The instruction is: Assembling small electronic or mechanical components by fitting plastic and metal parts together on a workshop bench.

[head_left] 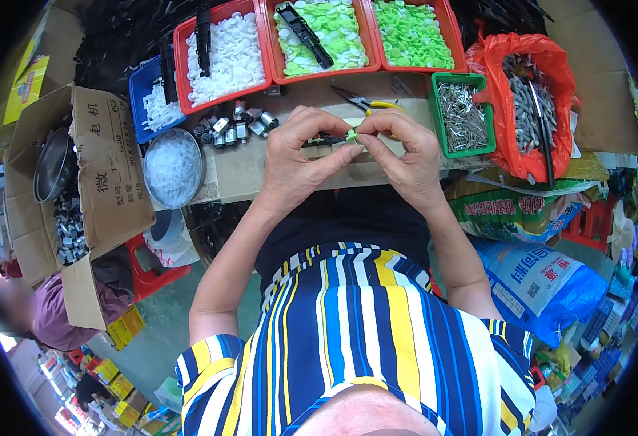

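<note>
Above the near edge of the table, my left hand [297,160] and my right hand [407,158] meet with fingertips nearly touching. Between them is a small light-green plastic piece [351,135], pinched by thumb and forefinger on both sides. Its exact shape is mostly covered by the fingers. Pliers with yellow handles [381,106] lie just beyond my right hand. Several small silver motors [240,129] are heaped to the left of my left hand. A dark thin item [324,138] shows partly behind the fingers.
At the back stand red trays of white caps [228,54], mixed green-white pieces [340,33] and green pieces [415,36]. On the right are a green tray of metal pins [463,120] and a red bag [504,156]. A bowl [172,171] and cardboard box [111,163] stand left; a person sits beyond.
</note>
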Motion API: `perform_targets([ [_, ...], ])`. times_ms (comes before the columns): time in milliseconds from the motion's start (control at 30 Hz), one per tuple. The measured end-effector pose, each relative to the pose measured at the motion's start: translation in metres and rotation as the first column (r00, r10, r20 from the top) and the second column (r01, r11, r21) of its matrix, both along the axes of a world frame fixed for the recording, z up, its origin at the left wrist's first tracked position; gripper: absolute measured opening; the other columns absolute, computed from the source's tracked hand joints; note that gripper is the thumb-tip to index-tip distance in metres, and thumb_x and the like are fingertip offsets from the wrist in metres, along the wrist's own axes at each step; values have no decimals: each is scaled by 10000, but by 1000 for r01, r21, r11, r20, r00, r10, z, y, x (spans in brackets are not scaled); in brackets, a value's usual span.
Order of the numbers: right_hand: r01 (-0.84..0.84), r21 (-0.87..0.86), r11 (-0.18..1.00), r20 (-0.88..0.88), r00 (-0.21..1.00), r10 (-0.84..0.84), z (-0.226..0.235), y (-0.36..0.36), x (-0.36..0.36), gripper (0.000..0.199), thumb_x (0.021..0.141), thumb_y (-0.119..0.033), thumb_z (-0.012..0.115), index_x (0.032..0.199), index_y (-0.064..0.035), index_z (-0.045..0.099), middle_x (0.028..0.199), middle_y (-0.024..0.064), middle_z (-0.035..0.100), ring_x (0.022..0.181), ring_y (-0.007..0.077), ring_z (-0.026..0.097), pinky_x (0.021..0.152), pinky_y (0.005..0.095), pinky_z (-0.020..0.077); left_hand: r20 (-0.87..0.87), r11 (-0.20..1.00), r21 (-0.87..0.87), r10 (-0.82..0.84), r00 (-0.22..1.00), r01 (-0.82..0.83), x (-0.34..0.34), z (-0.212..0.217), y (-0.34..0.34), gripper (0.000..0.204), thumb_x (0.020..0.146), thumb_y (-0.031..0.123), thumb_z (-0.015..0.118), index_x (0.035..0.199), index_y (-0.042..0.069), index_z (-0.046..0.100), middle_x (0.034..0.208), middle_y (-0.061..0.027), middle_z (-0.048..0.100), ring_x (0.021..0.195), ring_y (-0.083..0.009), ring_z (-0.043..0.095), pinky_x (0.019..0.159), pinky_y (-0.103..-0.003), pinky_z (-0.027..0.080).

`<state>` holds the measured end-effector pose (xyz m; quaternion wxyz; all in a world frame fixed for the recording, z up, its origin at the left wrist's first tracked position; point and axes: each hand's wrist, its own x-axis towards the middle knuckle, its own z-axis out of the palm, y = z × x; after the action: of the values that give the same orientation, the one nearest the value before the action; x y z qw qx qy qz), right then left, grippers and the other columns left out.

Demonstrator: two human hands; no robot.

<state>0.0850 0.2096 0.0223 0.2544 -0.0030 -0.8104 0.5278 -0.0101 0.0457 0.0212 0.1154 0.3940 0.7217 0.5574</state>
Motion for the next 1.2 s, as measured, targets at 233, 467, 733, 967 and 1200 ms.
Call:
perform_targets([
  [233, -10, -219, 976, 152, 987, 44, -6, -11, 0, 102, 845, -52, 697, 925, 7, 674, 847, 64, 662, 768, 145, 617, 672, 271, 457, -27, 998, 49, 42, 999, -41, -3, -4, -8, 204, 754, 82, 806, 924, 37, 703, 900, -19, 661, 865, -118, 579, 719, -256, 449],
  [467, -58, -33, 998, 92, 994, 61, 1, -14, -6, 99, 814, -26, 707, 902, 10, 677, 835, 80, 647, 757, 166, 613, 665, 293, 470, -31, 999, 41, 26, 999, -24, -7, -7, -19, 242, 746, 105, 813, 958, 51, 710, 906, -20, 666, 880, -133, 578, 720, -268, 448],
  [733, -32, 305, 952, 41, 999, 21, -20, -11, -23, 88, 757, -18, 704, 838, -11, 671, 821, 98, 572, 767, 272, 591, 668, 384, 452, -467, 977, -98, 124, 875, -190, 2, -17, -32, 321, 689, 152, 814, 967, 48, 694, 921, -90, 628, 919, -286, 572, 797, -378, 466],
  [967, -120, 378, 918, 140, 988, 72, -21, -9, -28, 66, 780, -81, 680, 808, -24, 663, 847, 87, 553, 850, 268, 574, 733, 400, 431, -735, 955, -182, 28, 678, -236, 15, -31, -32, 359, 673, 136, 818, 1010, 96, 699, 975, -49, 585, 962, -259, 550, 830, -394, 437],
  [1200, -178, 428, 886, 172, 978, 114, -17, -9, -32, 78, 772, -72, 672, 823, -16, 657, 869, 103, 559, 880, 286, 573, 766, 407, 443, -799, 930, -226, -7, 601, -289, 14, -37, -33, 361, 698, 176, 803, 1040, 123, 701, 1000, -38, 576, 995, -246, 537, 848, -379, 412],
])
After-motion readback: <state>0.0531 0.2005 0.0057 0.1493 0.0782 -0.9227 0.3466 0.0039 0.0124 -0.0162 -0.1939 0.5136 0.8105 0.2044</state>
